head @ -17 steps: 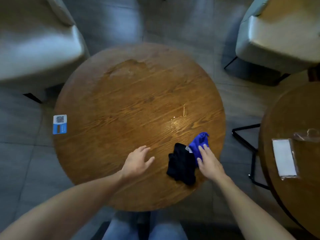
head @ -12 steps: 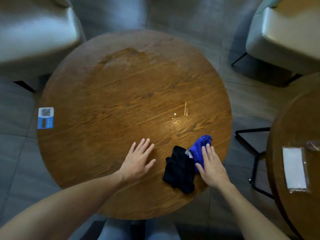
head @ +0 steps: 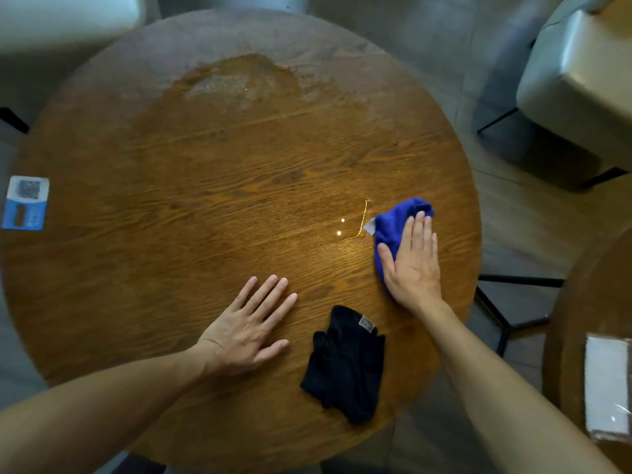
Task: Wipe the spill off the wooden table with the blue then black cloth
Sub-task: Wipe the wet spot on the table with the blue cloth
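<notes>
A round wooden table (head: 171,200) fills the view. A thin shiny spill (head: 355,230) glints right of its middle, and a larger wet patch (head: 239,80) lies at the far side. My right hand (head: 412,261) presses flat on the blue cloth (head: 396,220), which lies just right of the shiny spill. The black cloth (head: 345,364) lies crumpled near the front edge, apart from both hands. My left hand (head: 246,326) rests flat on the wood to the left of the black cloth, fingers spread, holding nothing.
A blue and white sticker (head: 25,203) sits at the table's left edge. Pale chairs stand at the far left (head: 61,18) and far right (head: 578,80). A second wooden table (head: 574,319) at the right carries a wrapped white packet (head: 605,384).
My right hand has slid the blue cloth away from the black cloth, forward and to the right, up to the shiny spill. The camera has moved closer to the table.
</notes>
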